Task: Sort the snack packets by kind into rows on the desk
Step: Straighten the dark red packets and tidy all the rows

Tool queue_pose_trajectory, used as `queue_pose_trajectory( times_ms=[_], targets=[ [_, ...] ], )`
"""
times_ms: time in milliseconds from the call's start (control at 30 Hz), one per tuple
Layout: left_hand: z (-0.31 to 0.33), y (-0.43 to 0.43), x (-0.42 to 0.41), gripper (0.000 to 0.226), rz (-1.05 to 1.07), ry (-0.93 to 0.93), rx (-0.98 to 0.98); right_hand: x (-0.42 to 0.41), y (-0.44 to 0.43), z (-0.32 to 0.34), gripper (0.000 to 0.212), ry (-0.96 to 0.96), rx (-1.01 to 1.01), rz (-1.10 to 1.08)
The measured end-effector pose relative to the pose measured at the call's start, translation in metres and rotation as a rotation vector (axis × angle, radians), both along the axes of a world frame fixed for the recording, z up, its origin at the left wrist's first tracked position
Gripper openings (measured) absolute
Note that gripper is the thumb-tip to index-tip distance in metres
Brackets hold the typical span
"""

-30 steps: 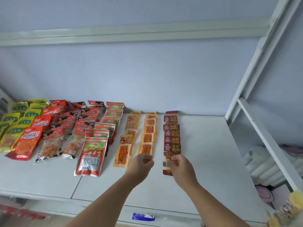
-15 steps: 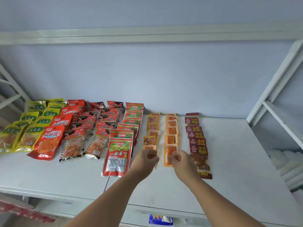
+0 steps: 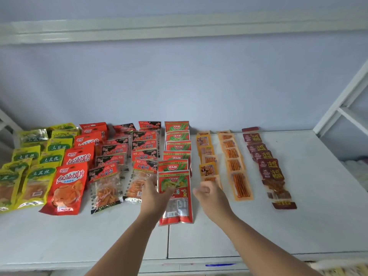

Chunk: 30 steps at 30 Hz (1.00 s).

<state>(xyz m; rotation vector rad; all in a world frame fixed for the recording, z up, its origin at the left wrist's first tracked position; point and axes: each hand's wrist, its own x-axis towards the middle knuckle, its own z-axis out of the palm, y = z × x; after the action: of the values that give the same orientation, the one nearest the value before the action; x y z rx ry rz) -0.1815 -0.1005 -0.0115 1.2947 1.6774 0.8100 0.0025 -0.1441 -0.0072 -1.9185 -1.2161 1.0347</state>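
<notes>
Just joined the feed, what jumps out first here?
Rows of bright snack packets run back to the wall across the desk, yellow packets far left, dark red packets far right. In front, the left hand overlaps the nearest red-and-green packet, the right hand curled beside it.

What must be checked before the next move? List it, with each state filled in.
1. Left hand touches front red-and-green foil packet: ok, at its left edge.
2. Right hand empty: cannot tell; fingers curled.
3. Long orange stick-packet row holds one kind: ok.
4. Dark red packet row holds one kind: ok.
5. Bare white desk along the front edge: ok.
</notes>
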Motion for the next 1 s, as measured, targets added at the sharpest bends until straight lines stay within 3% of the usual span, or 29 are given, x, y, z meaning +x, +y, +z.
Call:
queue_pose_trajectory(
  times_ms=[167,333,467,733,933,1000],
  targets=[
    [-0.012,0.023,-0.006,0.074,-0.091,0.012,-0.133,-0.010,0.024,-0.004,0.054,0.054,-0.027,-0.016],
    [-0.020,0.036,-0.005,0.061,-0.149,0.070,-0.176,-0.020,0.049,-0.014,0.034,0.175,-0.072,0.007],
    [-0.026,0.043,0.009,0.059,-0.131,0.068,-0.185,-0.018,0.066,-0.019,0.029,0.142,-0.100,0.056],
    [-0.032,0.045,0.025,0.055,-0.081,0.119,-0.114,-0.021,0.075,-0.025,0.050,0.000,-0.039,0.079],
    [-0.024,0.059,-0.002,0.021,-0.022,0.255,0.000,-0.022,0.079,-0.012,0.052,-0.020,0.027,-0.062],
    [-0.022,0.067,-0.019,0.023,0.043,0.268,0.060,-0.026,0.080,-0.005,0.050,-0.091,0.114,-0.121]
  ],
)
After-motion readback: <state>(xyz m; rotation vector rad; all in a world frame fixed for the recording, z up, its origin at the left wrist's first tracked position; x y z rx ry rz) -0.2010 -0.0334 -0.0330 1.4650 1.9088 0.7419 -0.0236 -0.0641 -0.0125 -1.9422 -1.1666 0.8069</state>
